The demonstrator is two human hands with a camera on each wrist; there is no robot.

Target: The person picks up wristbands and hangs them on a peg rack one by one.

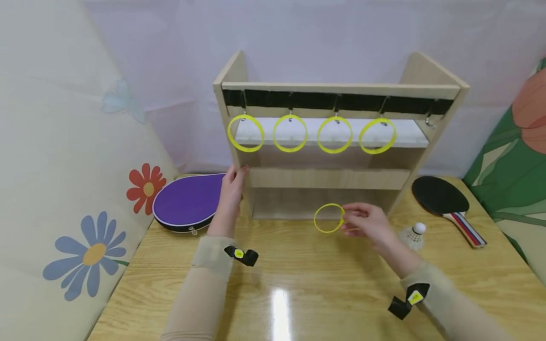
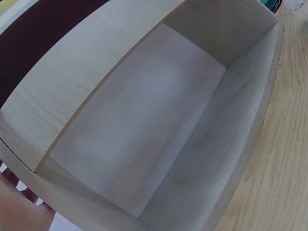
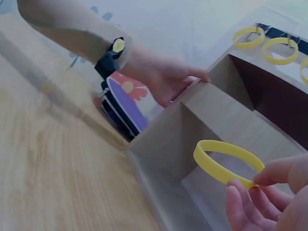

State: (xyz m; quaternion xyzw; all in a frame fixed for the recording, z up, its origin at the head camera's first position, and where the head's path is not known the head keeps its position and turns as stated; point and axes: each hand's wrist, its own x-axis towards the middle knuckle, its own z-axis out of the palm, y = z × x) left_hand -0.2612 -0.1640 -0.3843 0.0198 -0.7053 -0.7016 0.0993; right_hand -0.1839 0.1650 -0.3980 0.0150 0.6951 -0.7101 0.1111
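Observation:
A yellow silicone wristband is pinched between the thumb and fingers of my right hand, in front of the shelf's lowest compartment. My left hand grips the left side panel of the wooden shelf, its thumb at the front edge. In the left wrist view, only part of that hand shows beside the panel. Several matching wristbands hang from hooks on the black strip along the shelf's top. The rightmost hook carries no band.
A purple paddle case lies left of the shelf, close to my left forearm. To the right are a black table tennis paddle and a white shuttlecock. Everything stands on a wooden table, with curtains behind.

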